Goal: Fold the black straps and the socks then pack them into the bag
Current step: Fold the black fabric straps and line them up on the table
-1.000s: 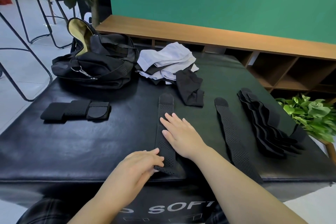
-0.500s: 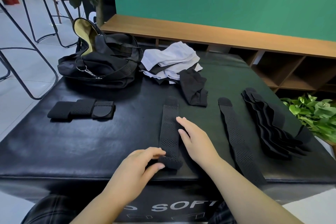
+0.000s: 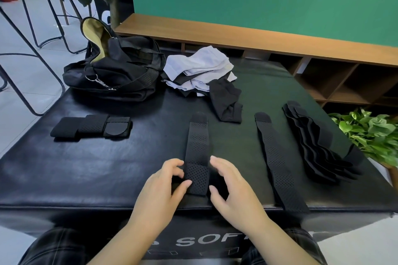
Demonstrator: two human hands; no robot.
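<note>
A long perforated black strap [image 3: 198, 146] lies lengthwise at the near middle of the black padded table [image 3: 107, 168], its near end doubled over onto itself. My left hand [image 3: 163, 187] pinches the left edge of that fold between thumb and fingers. My right hand [image 3: 233, 189] is curved beside the fold, fingertips at its right edge. A second flat strap [image 3: 275, 157] lies to the right, then a fanned pile of black straps [image 3: 318, 146]. A folded strap bundle [image 3: 92, 126] sits at the left. White and black socks [image 3: 200, 71] are heaped beside the open black bag [image 3: 116, 71].
A lone black sock [image 3: 226, 101] lies just beyond the middle strap. A wooden shelf unit [image 3: 323, 54] runs along the green wall behind the table. A leafy plant [image 3: 370, 133] stands off the right edge. Metal stool legs [image 3: 32, 38] stand on the floor at the left.
My left hand lifted the strap's near end and folded it forward over the strap. My right hand came off the strap's top and moved to the fold's right side.
</note>
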